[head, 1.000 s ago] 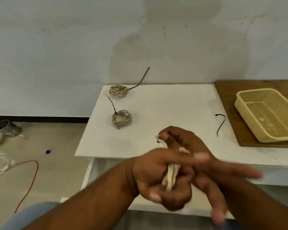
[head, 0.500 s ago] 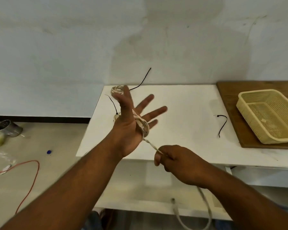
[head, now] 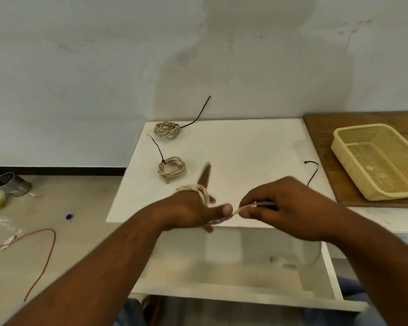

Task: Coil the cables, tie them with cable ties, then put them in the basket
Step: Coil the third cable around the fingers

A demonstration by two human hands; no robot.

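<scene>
Right hand (head: 285, 208) is pinching the cable (head: 242, 208) between thumb and curled fingers, just above the table's near edge. Left hand (head: 189, 208) is spreading its fingers roughly straight, motion-blurred, with several cable turns sitting wound round it at the finger bases; the run between the two hands is looking taut. Two finished bundles are lying on the table (head: 245, 142) beyond my left hand: near coil (head: 172, 170) and far coil (head: 167, 130) by the wall, both tied in black with the tails sticking out. Loose tie (head: 312, 172) is lying just past my right hand, near the table's right edge. Basket (head: 391, 195) is sitting on the board (head: 320, 128) to the right, well apart from the coils. Can't tell what's in it.
</scene>
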